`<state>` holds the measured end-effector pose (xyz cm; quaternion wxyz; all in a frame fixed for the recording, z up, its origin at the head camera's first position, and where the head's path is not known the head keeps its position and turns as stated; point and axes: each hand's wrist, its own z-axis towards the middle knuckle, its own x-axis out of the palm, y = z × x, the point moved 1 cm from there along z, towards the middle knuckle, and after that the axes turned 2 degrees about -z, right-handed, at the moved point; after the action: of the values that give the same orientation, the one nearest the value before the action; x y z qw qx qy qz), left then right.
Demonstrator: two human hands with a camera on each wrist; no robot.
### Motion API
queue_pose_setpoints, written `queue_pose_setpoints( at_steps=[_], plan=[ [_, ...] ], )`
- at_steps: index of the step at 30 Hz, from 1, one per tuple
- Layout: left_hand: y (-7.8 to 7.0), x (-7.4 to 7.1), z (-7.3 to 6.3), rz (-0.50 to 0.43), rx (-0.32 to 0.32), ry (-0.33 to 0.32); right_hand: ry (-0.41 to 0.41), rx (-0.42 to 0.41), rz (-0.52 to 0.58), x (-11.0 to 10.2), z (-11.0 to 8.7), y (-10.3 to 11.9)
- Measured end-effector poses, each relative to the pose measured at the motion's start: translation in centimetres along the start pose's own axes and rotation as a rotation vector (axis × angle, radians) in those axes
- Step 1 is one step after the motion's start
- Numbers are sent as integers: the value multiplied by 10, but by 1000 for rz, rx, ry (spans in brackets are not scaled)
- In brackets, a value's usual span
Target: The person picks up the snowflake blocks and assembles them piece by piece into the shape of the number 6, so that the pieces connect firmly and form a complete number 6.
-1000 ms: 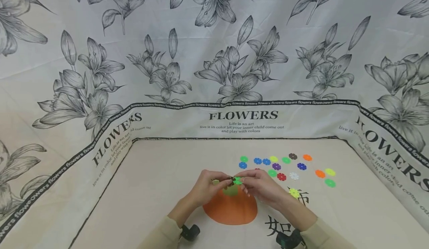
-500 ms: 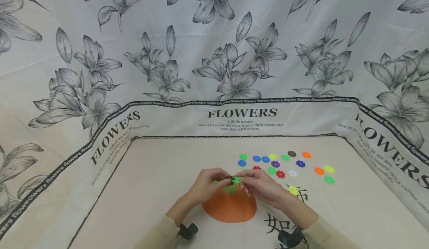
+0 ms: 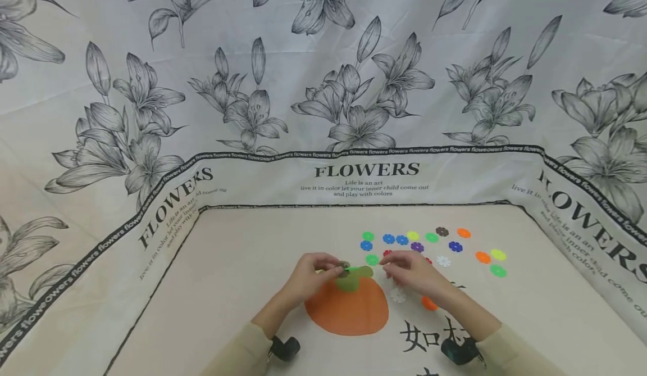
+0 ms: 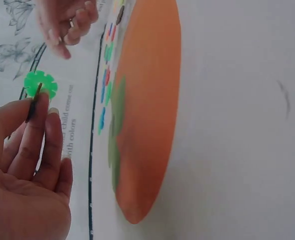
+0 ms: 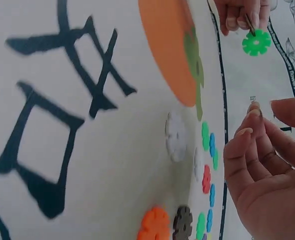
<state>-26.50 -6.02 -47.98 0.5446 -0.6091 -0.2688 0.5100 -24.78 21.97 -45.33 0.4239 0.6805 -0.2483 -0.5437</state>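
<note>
In the head view my left hand (image 3: 309,279) is above a printed orange pumpkin shape. Its thumb and fingers pinch a brown notched plastic disc (image 4: 34,106), seen edge-on in the left wrist view. A bright green notched disc (image 4: 40,84) is slotted crosswise onto the brown one and sticks out past the fingertips. My right hand (image 3: 417,276) is apart from them, farther right, above the loose discs. In the right wrist view its thumb stands away from its bent fingers (image 5: 255,120), and nothing shows between them.
Several flower-like discs in many colours lie at the back right of the cloth-covered table (image 3: 227,263). A clear disc (image 3: 398,294) and an orange disc (image 3: 429,303) lie nearer, by the right hand. A flower-print curtain (image 3: 364,176) stands behind.
My right hand has let go of the green disc and moved right, away from the left. The left hand still holds the joined brown and green discs at about the same place.
</note>
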Motion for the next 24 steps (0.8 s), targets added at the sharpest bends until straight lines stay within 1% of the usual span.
queue_pose_setpoints(
  at_steps=[3, 6, 7, 10, 14, 18, 21, 24],
  plan=[
    [5, 0, 2, -24, -42, -19, -25, -28, -169, -5, -2, -9],
    [12, 0, 5, -50, -97, -32, 4, -50, -292, -8, -3, -18],
    [14, 0, 6, -54, -112, -35, 22, -52, -310, -8, -4, -20],
    [21, 0, 10, -53, -138, -33, 74, -45, -318, -9, -8, -23],
    [28, 0, 15, -51, -141, -26, 111, -69, -317, -9, -10, -22],
    [32, -1, 19, -74, -164, -22, 121, -83, -328, -9, -11, -21],
    [35, -1, 21, -94, -199, -22, 121, -66, -323, -9, -11, -21],
    [37, 0, 22, -118, -219, -21, 126, -54, -316, -8, -12, -23]
  ],
)
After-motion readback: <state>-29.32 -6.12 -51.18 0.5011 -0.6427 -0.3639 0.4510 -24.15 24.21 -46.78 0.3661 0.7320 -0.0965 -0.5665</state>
